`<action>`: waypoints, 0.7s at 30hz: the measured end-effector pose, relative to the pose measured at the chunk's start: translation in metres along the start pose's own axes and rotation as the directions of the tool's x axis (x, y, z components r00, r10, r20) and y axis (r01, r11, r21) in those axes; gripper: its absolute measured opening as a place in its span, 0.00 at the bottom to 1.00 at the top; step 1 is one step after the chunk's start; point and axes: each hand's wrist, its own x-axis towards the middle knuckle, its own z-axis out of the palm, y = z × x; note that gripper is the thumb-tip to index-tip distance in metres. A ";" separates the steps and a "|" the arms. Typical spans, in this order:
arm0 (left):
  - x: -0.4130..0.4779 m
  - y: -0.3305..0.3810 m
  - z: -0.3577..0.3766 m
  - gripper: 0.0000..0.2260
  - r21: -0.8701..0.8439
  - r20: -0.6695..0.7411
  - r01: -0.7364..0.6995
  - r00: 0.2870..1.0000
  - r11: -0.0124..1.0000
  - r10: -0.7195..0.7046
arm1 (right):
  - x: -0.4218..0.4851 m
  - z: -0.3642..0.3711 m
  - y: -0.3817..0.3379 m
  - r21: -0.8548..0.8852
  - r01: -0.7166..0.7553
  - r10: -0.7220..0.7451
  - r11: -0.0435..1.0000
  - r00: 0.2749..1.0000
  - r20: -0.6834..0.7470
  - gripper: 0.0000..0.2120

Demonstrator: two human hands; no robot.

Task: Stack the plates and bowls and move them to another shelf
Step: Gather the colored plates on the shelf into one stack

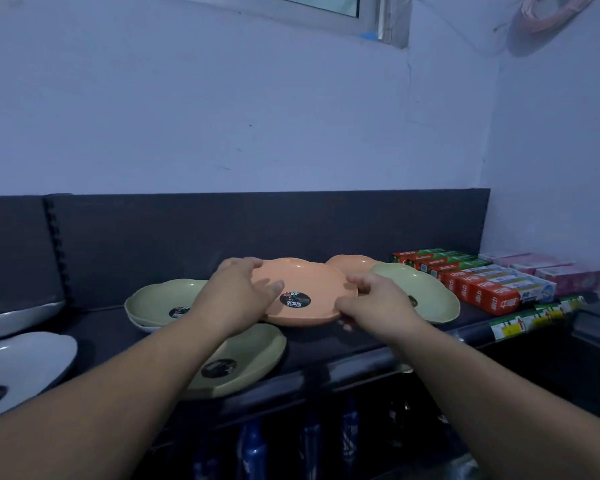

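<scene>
An orange plate point(309, 282) with a round black sticker is held just above the dark shelf point(343, 344). My left hand point(238, 294) grips its left rim, thumb over the inside. My right hand point(371, 301) grips its right front rim, fingers curled under. A second orange plate point(355, 262) lies behind it. Green plates lie to the left point(160, 299), to the right point(430, 296) and at the shelf's front point(253, 358) under my left forearm. White plates point(21, 362) lie at the far left.
Red and green toothpaste boxes point(478, 284) and pink boxes point(565, 275) fill the shelf's right end. A dark back panel point(257, 223) rises behind the plates. Blue bottles point(253, 448) stand on the shelf below. Price labels point(530, 320) line the front edge.
</scene>
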 end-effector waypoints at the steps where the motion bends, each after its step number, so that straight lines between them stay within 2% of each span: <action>1: -0.006 -0.006 -0.006 0.27 0.011 0.008 0.015 1.000 1.000 -0.015 | 0.000 0.006 -0.005 0.032 0.000 -0.002 0.999 0.999 0.035 0.29; 6: -0.042 -0.037 -0.018 0.32 0.052 0.035 0.080 0.996 0.995 -0.082 | -0.006 0.038 -0.016 0.037 0.035 -0.041 0.999 0.985 0.167 0.30; 15: -0.077 -0.054 -0.009 0.34 0.148 0.056 0.174 0.981 0.974 -0.184 | -0.019 0.063 -0.018 -0.293 0.172 -0.112 0.941 0.971 0.209 0.32; 21: -0.084 -0.060 -0.005 0.35 0.140 0.067 0.207 0.974 0.968 -0.218 | -0.023 0.074 -0.013 -0.327 0.187 -0.108 0.926 0.963 0.247 0.33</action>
